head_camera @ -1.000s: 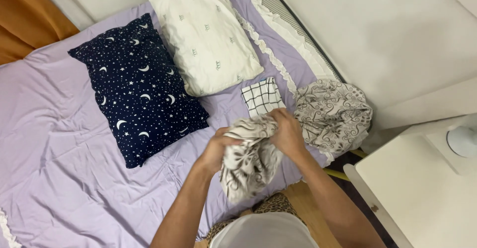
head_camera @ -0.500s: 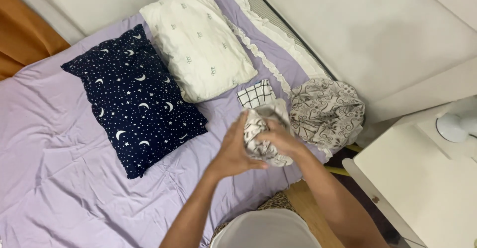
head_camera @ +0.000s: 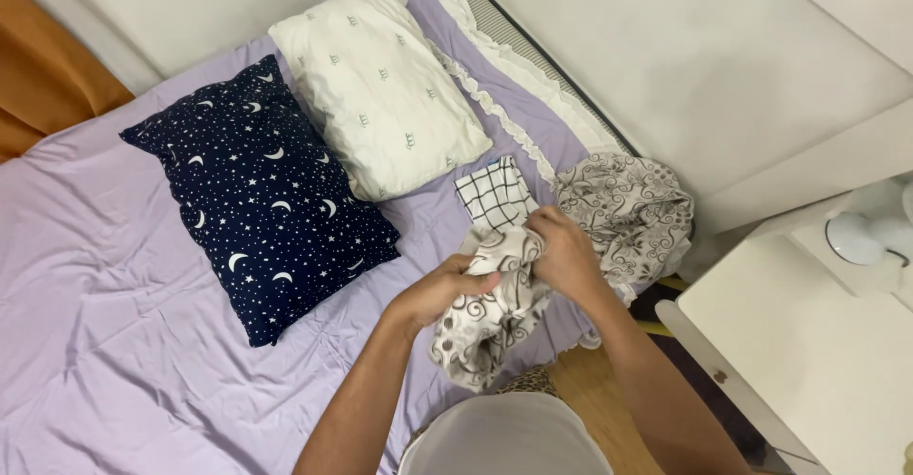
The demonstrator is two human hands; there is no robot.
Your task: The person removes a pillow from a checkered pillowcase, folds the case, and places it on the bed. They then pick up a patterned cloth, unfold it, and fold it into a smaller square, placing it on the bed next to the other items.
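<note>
Both the left hand [head_camera: 439,292] and right hand [head_camera: 563,254], closed on a cream swirl-patterned cloth [head_camera: 490,315], bunch it above the lilac-sheeted bed's [head_camera: 114,361] right edge, beside a checked folded cloth [head_camera: 495,194]; smoothing probably follows.

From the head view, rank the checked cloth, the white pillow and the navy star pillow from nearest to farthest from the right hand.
From the right hand:
1. Checked cloth, just up and left of it on the sheet.
2. White pillow, farther up-left, near the wall.
3. Navy star pillow, far left; its near corner rivals the white pillow's, its middle lies farther.
</note>
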